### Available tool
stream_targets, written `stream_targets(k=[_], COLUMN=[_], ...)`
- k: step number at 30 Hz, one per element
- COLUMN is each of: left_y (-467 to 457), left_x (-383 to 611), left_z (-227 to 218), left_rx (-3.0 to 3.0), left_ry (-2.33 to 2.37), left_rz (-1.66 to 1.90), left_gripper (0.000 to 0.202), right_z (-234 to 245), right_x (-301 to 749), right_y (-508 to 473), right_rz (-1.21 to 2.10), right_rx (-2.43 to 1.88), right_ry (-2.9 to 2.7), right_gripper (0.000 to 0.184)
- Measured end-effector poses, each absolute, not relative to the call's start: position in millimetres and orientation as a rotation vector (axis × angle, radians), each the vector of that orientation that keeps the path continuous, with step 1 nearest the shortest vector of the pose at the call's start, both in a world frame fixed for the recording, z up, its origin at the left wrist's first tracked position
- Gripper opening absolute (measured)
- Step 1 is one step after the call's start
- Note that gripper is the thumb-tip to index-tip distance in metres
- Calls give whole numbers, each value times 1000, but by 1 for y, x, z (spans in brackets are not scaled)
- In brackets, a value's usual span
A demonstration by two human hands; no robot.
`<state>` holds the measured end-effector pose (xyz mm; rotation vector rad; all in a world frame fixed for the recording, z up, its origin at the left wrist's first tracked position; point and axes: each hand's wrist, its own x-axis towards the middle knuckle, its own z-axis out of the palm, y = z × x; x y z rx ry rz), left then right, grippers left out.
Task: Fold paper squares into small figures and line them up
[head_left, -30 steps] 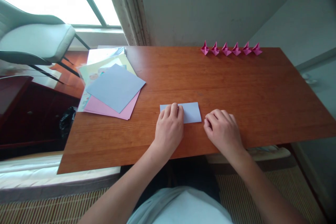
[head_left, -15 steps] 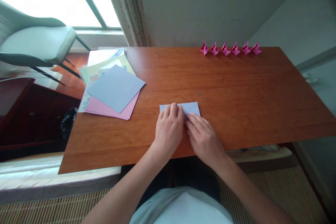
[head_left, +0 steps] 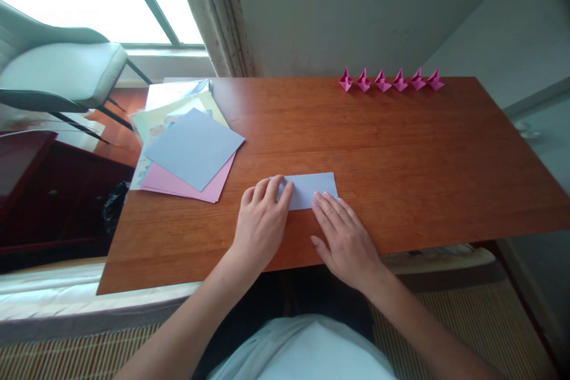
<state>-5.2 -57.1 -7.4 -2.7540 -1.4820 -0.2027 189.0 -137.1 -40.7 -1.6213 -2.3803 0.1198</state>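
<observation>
A light blue sheet of paper (head_left: 307, 189), folded into a flat rectangle, lies on the wooden table in front of me. Over its left end is my left hand (head_left: 263, 217), closed, with the fingers curled down onto the paper and their tips hidden. My right hand (head_left: 345, 231) lies open, its straight fingers resting on the paper's lower right part and its thumb apart on the table side.
To the left, a blue square sheet (head_left: 196, 148) lies over pink paper (head_left: 196, 187) and other sheets. Several pink folded paper figures (head_left: 382, 81) stand in a row along the far edge of the table (head_left: 423, 154). A chair (head_left: 66, 71) stands beyond the left side.
My left hand has slid left along the paper, away from the right hand, uncovering its middle. The right hand has stayed nearly in place, its thumb now spread from the fingers.
</observation>
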Motion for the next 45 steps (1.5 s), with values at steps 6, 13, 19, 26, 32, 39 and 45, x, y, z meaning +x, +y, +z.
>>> stream_targets(k=[6, 13, 19, 26, 32, 39, 45], left_y=[-74, -113, -117, -116, -117, -117, -117], left_x=[-37, -15, -9, -9, -9, -9, -4], left_z=[-7, -16, -25, -24, -25, -24, -20], left_rx=[-2614, -2877, -2921, -2905, -2904, -2910, -2898], left_ry=[-1580, -1363, -1418, -1426, -1422, -1439, -1488], left_rz=[-265, -382, -379, -360, -356, -379, -330], left_gripper=[48, 52, 54, 53, 54, 53, 54], right_z=[-40, -36, -30, -24, -22, -27, -31], right_x=[189, 188, 175, 171, 196, 193, 192], right_y=[-137, -137, -140, -149, -161, -161, -158], right_rz=[144, 161, 145, 46, -46, -36, -26], right_rx=[-1617, -1610, -1725, -1886, -2014, -2007, -1985], right_ry=[-2377, -2381, -2317, -2225, -2168, -2139, -2086], right_gripper=[61, 54, 53, 51, 55, 57, 61])
